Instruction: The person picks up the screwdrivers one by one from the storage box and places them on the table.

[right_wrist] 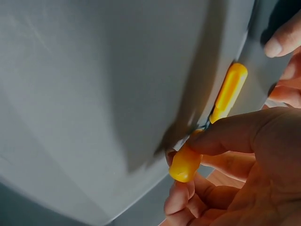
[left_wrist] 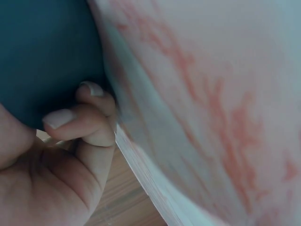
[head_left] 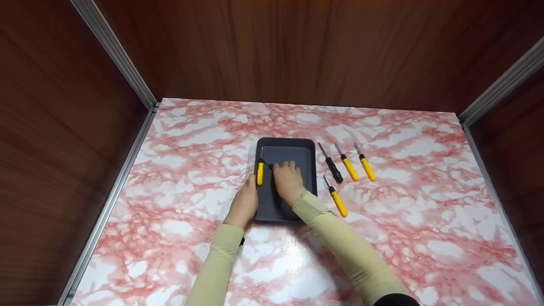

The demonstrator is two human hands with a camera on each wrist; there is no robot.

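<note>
A dark grey rectangular tray (head_left: 285, 143) lies on the table. My left hand (head_left: 244, 204) grips its left side, and in the left wrist view curled fingers (left_wrist: 77, 120) lie against the outer wall. Over the tray's middle, my right hand (head_left: 290, 182) pinches a screwdriver by its yellow handle (right_wrist: 184, 165); in the head view that handle is hidden under the hand. Another yellow-handled screwdriver (head_left: 260, 174) lies lengthwise along the tray's left wall, its shaft pointing to the far end, close to the held one.
Right of the tray lie a black-handled screwdriver (head_left: 334, 171) and several yellow-handled ones, two beside it (head_left: 350, 170) (head_left: 367, 169) and one nearer me (head_left: 338, 204). Brown wood panels (head_left: 297, 51) with metal edge strips enclose the marbled red-and-white table (head_left: 191, 170).
</note>
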